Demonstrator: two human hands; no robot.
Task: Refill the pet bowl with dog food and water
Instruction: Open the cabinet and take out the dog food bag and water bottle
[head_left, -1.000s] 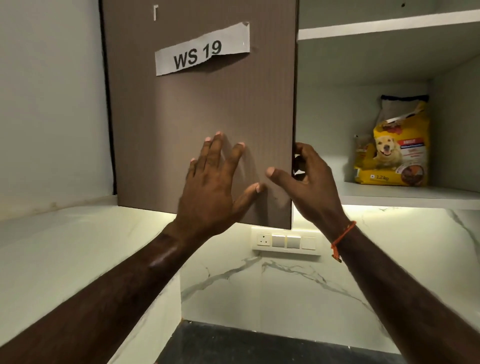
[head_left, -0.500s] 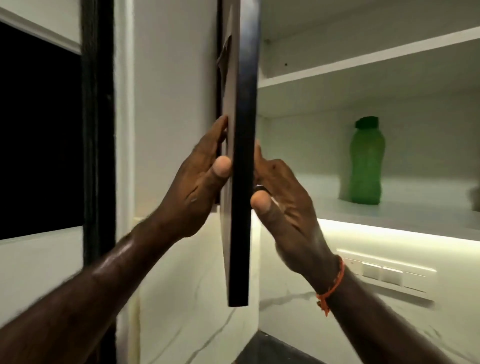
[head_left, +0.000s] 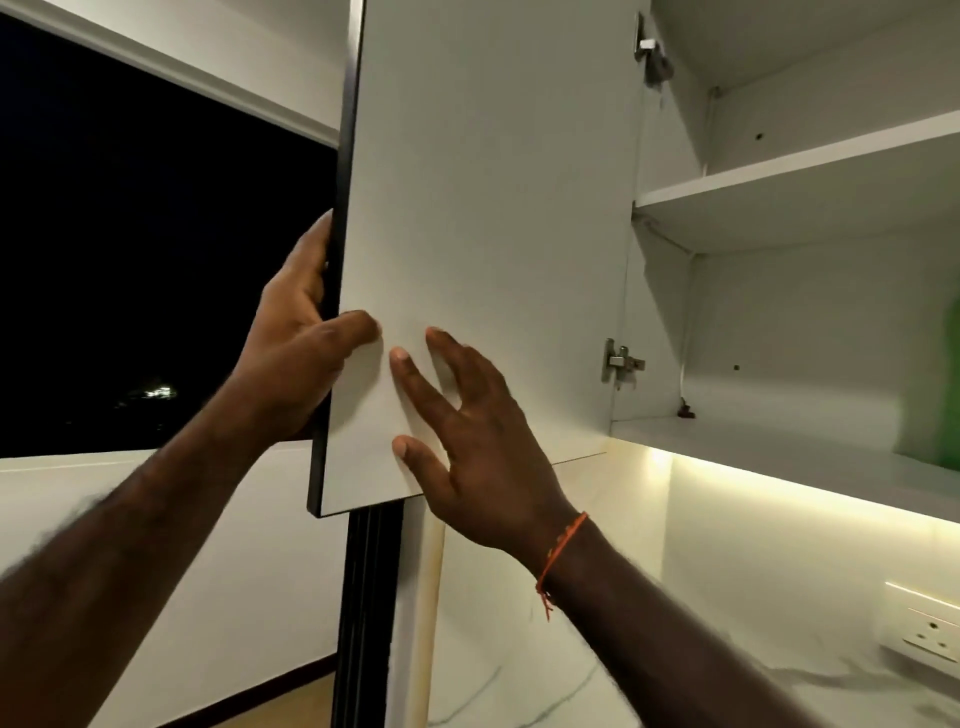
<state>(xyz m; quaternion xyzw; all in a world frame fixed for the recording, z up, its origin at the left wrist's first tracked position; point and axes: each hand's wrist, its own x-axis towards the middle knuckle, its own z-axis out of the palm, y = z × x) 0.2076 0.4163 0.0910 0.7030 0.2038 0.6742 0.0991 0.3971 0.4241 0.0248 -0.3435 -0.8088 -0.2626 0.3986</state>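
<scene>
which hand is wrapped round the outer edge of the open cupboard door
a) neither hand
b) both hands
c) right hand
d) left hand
d) The left hand curls round the dark outer edge of the cupboard door, thumb on the white inner face, while the right hand lies spread flat against that face.

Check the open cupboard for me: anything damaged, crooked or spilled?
Nothing stands out. The cabinet door hangs straight on both hinges, the shelves look level and clean. The left hand grips the door's edge; the right hand rests flat.

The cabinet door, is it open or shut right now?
Open. The cabinet door is swung wide, showing its white inner face, both hinges and the shelves inside.
</scene>
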